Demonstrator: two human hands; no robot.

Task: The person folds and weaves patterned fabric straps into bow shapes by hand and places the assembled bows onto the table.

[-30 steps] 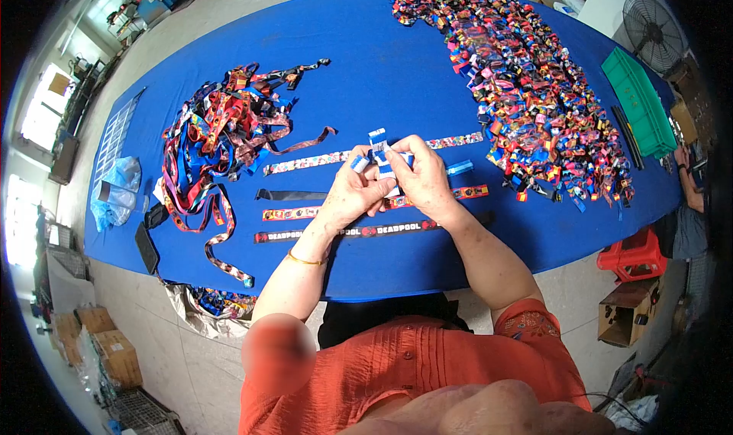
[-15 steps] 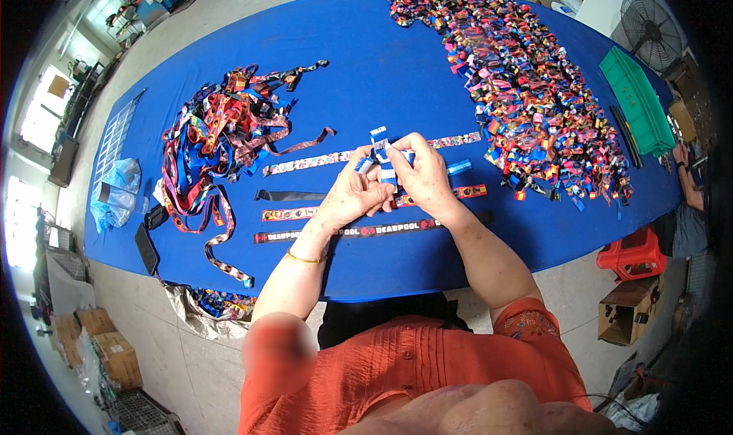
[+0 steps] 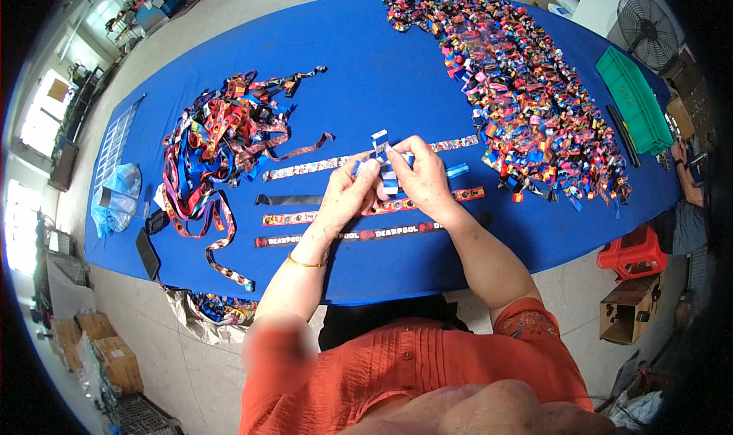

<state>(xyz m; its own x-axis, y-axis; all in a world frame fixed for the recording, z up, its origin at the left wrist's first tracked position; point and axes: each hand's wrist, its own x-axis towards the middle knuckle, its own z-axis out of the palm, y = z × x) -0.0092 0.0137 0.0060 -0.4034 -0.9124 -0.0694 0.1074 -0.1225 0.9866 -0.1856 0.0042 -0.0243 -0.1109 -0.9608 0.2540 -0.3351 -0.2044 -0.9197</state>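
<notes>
Blue-and-white ribbon [image 3: 382,146] over the blue tablecloth [image 3: 343,61]; left hand [image 3: 348,194] pinching it; right hand [image 3: 422,185] pinching it too.

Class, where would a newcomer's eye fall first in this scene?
Probably on the dense multicoloured heap along the right of the blue table, then the tangle of long straps on its left. Between them, the left hand and right hand hold a blue-and-white strap.

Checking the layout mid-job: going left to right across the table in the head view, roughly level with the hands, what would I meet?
Blue plastic bag, tangled straps, left hand, blue-and-white strap, right hand, pile of small colourful pieces, green bin.
</notes>
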